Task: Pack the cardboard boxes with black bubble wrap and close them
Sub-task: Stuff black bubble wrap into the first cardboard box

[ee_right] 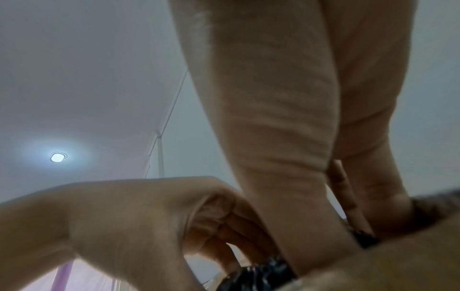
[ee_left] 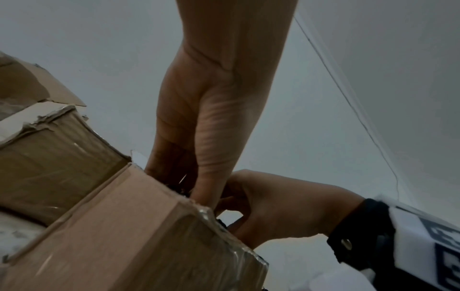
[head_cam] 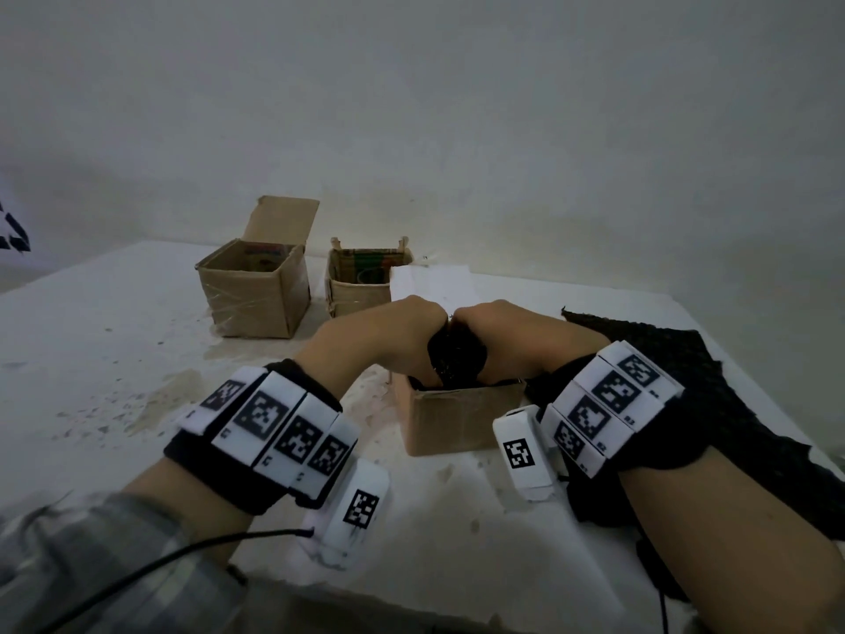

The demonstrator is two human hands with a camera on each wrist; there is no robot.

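Observation:
A small open cardboard box (head_cam: 462,421) stands in the middle of the table. A rolled wad of black bubble wrap (head_cam: 457,354) sticks up out of it. My left hand (head_cam: 402,334) grips the wad from the left and my right hand (head_cam: 503,331) grips it from the right, knuckles nearly touching above the box. In the left wrist view my left hand (ee_left: 209,189) reaches down inside the box (ee_left: 129,232), with my right hand (ee_left: 271,206) beside it. The right wrist view shows my right hand (ee_right: 278,137), my left hand (ee_right: 139,212) and glossy black wrap (ee_right: 261,275) between them.
A flat sheet of black bubble wrap (head_cam: 686,372) lies on the table to the right, under my right forearm. Two more open cardboard boxes (head_cam: 254,290) (head_cam: 361,281) stand at the back by the wall. A white flap (head_cam: 434,279) rises behind the near box.

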